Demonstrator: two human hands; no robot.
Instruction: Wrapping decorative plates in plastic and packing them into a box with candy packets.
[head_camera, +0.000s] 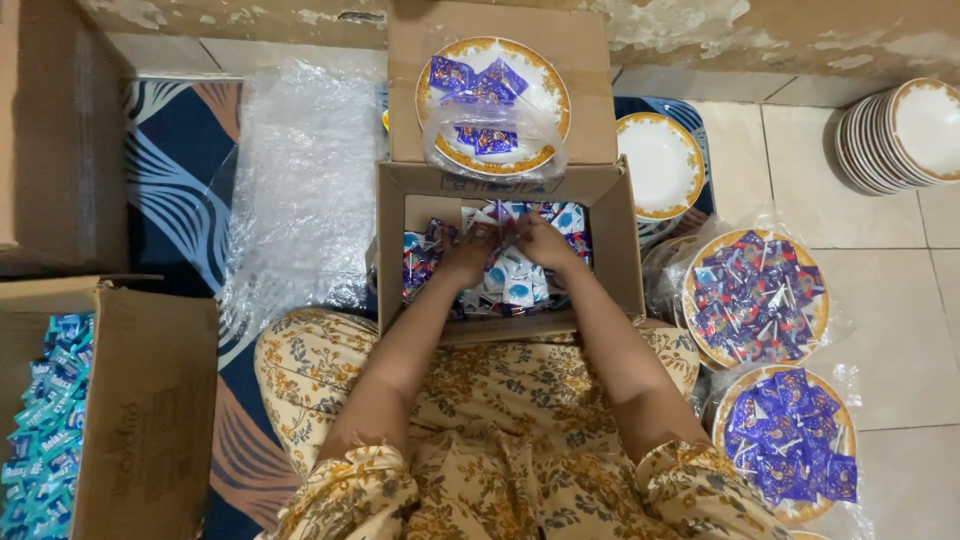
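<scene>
Both my hands reach into an open cardboard box (612, 262) on my lap, filled with small blue and white candy packets (515, 280). My left hand (466, 252) and my right hand (543, 241) meet over the packets near the box's far side, fingers closed on a few of them. On the box's far flap rests a white plate with a gold rim (543, 92), holding purple packets (470, 80) and partly covered by a clear plastic bag (495, 140).
To the right lie two wrapped plates heaped with purple packets (755, 297) (787, 440), an empty gold-rimmed plate (658, 163) and a stack of plates (895, 135). Bubble wrap (300, 190) lies left; a carton of teal packets (150, 410) stands at lower left.
</scene>
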